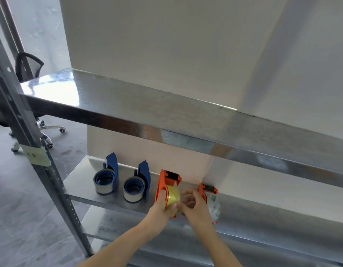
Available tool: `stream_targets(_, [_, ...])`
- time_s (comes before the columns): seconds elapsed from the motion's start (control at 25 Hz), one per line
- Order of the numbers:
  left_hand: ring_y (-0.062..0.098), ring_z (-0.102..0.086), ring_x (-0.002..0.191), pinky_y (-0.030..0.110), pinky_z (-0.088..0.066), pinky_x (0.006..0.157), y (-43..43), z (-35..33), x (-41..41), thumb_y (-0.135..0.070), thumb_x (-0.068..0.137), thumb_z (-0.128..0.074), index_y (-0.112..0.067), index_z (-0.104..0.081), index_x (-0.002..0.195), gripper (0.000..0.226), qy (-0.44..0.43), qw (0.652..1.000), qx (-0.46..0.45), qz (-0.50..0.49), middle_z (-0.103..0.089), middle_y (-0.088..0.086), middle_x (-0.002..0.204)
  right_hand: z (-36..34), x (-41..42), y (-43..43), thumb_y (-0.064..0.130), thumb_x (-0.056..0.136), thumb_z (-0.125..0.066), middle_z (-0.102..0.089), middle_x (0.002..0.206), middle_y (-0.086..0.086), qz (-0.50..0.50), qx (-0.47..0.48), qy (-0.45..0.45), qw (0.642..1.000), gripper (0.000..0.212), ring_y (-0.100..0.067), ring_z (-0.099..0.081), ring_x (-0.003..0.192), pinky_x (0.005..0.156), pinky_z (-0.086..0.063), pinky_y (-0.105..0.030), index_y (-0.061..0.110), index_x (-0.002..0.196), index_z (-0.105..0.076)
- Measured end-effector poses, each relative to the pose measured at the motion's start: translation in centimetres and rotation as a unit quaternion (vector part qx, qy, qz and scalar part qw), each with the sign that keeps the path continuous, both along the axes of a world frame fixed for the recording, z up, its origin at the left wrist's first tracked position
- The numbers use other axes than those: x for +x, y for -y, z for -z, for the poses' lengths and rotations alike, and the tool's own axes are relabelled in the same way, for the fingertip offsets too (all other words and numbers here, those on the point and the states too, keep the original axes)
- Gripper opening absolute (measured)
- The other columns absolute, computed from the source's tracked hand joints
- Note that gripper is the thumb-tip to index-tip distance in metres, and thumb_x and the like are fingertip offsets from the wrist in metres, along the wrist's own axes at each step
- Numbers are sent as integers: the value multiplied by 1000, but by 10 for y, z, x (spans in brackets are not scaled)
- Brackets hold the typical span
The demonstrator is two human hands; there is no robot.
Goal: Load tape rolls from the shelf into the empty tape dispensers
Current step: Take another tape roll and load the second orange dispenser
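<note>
An orange tape dispenser (167, 180) stands on the lower metal shelf (84, 187) with a yellowish tape roll (173, 197) in it. My left hand (163, 206) grips this dispenser and roll from the left. My right hand (193, 204) has its fingers curled at the right side of the roll, pinching at the tape. A second orange dispenser (208, 189) with a clear, green-printed roll (215, 208) stands just right of my right hand, partly hidden by it. Two blue dispensers (111, 171) (144, 175), each holding a grey-silver roll, stand to the left.
An upper metal shelf (166, 110) overhangs the work area. A perforated upright post (41, 151) with a pale label stands at the left. Behind it are an office chair (30, 68) and grey floor. A white wall backs the shelves.
</note>
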State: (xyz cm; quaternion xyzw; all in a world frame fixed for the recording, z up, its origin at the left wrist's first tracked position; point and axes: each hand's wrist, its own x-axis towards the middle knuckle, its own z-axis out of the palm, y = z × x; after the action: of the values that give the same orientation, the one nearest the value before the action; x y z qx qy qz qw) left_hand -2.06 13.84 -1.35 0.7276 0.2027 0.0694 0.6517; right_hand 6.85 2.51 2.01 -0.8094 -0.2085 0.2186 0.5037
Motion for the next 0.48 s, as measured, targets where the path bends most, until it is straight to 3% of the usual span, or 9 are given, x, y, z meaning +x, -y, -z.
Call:
stream_targets(0.08, [20,-57,118,48,-43,107,0,-3,-9,-27,100,-47,-22,-42,125,26,21,1000,12,9,-61,0,121,-17,-2,1,18,78,-73,-62,99,4,-42,4,14,999,24,-7,-59,87,69,-50,-14,33,94,-65])
stream_targets(0.2, [14,-60,112,34,-48,101,9,-19,-22,-36,98,-46,-31,-47,122,24,70,997,-8,25,-64,-8,113,-41,-5,3,29,77,-77,-61,97,16,-70,2,73,995,19,7,-54,92,74,-42,-8,42,84,-66])
stream_targets(0.32, [11,-65,94,22,-53,84,19,-37,-34,-53,91,-51,-33,-52,113,29,104,994,-20,2,-67,-9,96,-54,-9,3,26,75,-78,-59,96,19,-68,9,147,987,23,5,-52,100,86,-38,-15,41,67,-64])
stream_targets(0.48, [5,-67,85,21,-55,73,28,-49,-51,-51,82,-63,-30,-49,111,39,110,993,-6,-30,-67,-8,94,-66,-10,1,20,85,-68,-53,115,20,-48,37,194,979,23,2,-50,112,97,-41,-22,37,75,-56])
